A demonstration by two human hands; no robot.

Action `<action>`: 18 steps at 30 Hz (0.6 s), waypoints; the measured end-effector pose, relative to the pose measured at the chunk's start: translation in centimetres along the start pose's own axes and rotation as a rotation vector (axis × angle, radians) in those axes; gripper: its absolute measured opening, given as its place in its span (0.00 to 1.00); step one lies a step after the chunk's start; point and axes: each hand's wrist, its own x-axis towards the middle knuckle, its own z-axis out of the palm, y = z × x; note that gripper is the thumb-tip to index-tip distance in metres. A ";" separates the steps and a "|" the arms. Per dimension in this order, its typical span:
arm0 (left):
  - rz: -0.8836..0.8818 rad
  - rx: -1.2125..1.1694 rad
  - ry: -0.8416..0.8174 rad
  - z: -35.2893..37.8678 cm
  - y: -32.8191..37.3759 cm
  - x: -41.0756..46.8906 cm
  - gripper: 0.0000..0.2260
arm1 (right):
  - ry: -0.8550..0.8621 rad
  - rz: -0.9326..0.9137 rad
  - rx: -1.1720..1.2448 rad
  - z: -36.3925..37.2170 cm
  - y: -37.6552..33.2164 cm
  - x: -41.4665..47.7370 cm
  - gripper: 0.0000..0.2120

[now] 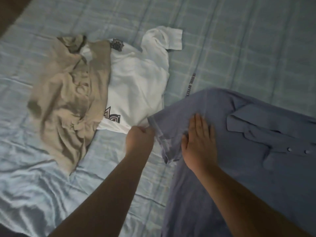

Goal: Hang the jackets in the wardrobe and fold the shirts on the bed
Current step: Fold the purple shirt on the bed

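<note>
A blue polo shirt (248,151) lies spread on the right of the bed, collar and buttons to the right. My left hand (140,139) grips the hem of its sleeve in a curled fist. My right hand (198,141) lies flat on the sleeve, fingers straight, pressing the cloth down. To the left, a white T-shirt (136,82) with a black print lies crumpled. A beige shirt (71,93) lies bunched over its left side.
The bed (239,48) is covered by a light blue checked sheet, wrinkled at the lower left. A dark edge beyond the bed (10,11) shows at the top left corner. No wardrobe or jackets are in view.
</note>
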 end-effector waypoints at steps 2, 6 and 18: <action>-0.037 -0.135 -0.011 0.7 0.7 -0.3 0.16 | 0.005 0.008 -0.034 0.4 -0.1 0.0 0.31; -0.167 -0.410 0.052 1.6 1.6 -0.6 0.12 | -0.019 0.022 -0.064 0.5 -0.2 0.1 0.31; 0.098 -0.180 -0.038 -0.1 3.7 -0.5 0.09 | -0.027 0.035 -0.012 0.2 -0.2 0.1 0.31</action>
